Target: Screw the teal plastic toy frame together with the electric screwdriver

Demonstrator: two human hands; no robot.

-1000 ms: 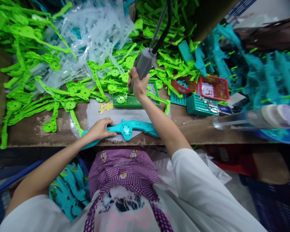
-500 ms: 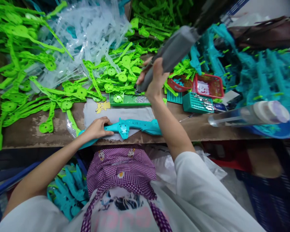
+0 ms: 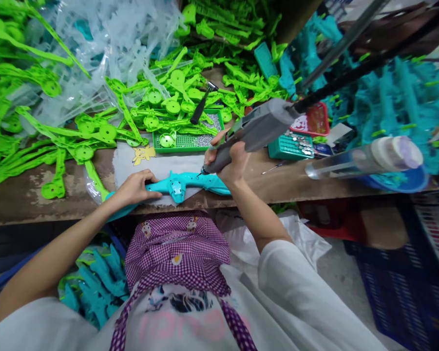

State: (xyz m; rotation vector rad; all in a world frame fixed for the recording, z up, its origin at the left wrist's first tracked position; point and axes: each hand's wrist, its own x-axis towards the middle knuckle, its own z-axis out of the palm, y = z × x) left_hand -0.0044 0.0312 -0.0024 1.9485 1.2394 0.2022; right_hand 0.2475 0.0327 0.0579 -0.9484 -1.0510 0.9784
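My left hand (image 3: 137, 187) grips the left part of a teal plastic toy piece (image 3: 177, 187), which lies along the table's front edge, partly on a grey cloth (image 3: 124, 163). In my right hand (image 3: 232, 158) is a grey electric screwdriver (image 3: 261, 129), held slantwise with its cable end up to the right. Its tip points down at the piece's upper edge, right of the raised middle part; whether it touches a screw is too small to tell. My right hand covers the piece's right end. Just behind lies a green tray (image 3: 157, 146) of small metal screws.
Bright green plastic parts (image 3: 105, 131) heap up behind, beside clear plastic bags (image 3: 105, 53). A small black-handled hammer (image 3: 200, 105) rests by the tray. To the right are a teal basket (image 3: 288, 148), a clear cylinder (image 3: 351, 163) and piled teal parts (image 3: 387, 107).
My right hand has brought the screwdriver down from above the screw tray to the teal piece. My left hand keeps its hold. The view has shifted slightly, and the hammer now shows.
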